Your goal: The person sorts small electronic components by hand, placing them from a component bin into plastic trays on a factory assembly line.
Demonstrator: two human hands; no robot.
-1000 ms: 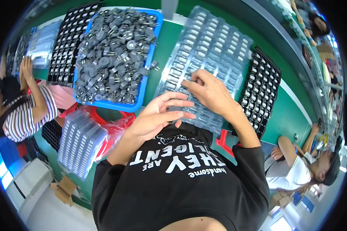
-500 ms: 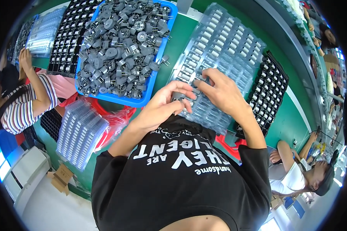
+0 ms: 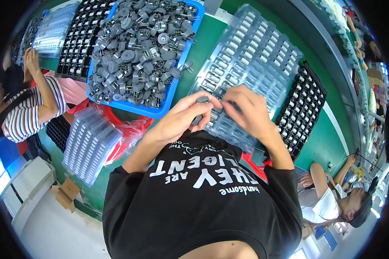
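My left hand [image 3: 181, 115] is closed around a round grey plug-like part [image 3: 202, 100], with more grey showing below its fingers. Close beside it, over the clear plastic tray [image 3: 263, 64], my right hand [image 3: 250, 110] has thumb and fingertips pinched together; what they hold, if anything, is too small or hidden. Rows of small white-and-metal cylindrical pieces sit in the far and left pockets of that tray, while pockets near my right hand look bare. To the left, a blue bin [image 3: 153, 113] is heaped with grey round parts [image 3: 136, 56] with metal pins.
A black tray [image 3: 304, 110] of white pieces lies right of the clear one, and another black tray [image 3: 80, 39] beyond the bin. Stacked clear trays [image 3: 90, 144] stand at the lower left beside red plastic [image 3: 121, 138]. Other people sit at both sides.
My right hand's fingertips have drawn from the tray pockets toward my left hand. My left fingers have curled in, and the grey part now shows higher between them.
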